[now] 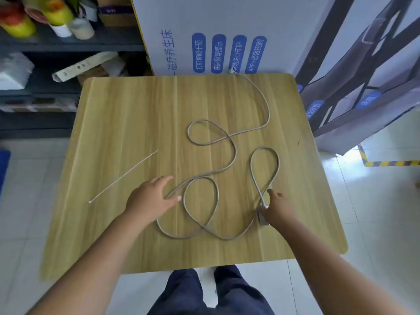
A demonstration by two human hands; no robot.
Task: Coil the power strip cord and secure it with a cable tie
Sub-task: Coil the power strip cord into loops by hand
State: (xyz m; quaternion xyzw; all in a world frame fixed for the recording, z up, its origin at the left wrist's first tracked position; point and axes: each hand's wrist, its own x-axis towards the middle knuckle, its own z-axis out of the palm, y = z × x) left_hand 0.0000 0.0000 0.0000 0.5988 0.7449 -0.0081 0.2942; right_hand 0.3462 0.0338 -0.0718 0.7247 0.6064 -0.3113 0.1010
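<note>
A long grey cord (pixel 234 153) sprawls in several loose loops over the wooden table (pixel 127 114). Its far end has a plug (pixel 231 70) at the table's back edge. The near end carries a small connector (pixel 262 218) by my right hand (pixel 276 209), whose thumb and fingers pinch the cord just above that connector. My left hand (pixel 152 198) lies flat with fingers spread, resting on the cord at the left side of the near loop. A thin white cable tie (pixel 123 176) lies straight and diagonal on the table, left of my left hand.
A large white printed box (pixel 216 32) stands against the table's back edge. Dark shelves with bottles and packages (pixel 45 30) are at the left. Leaning panels (pixel 363 83) stand at the right. White floor tiles surround the table; my legs show below its front edge.
</note>
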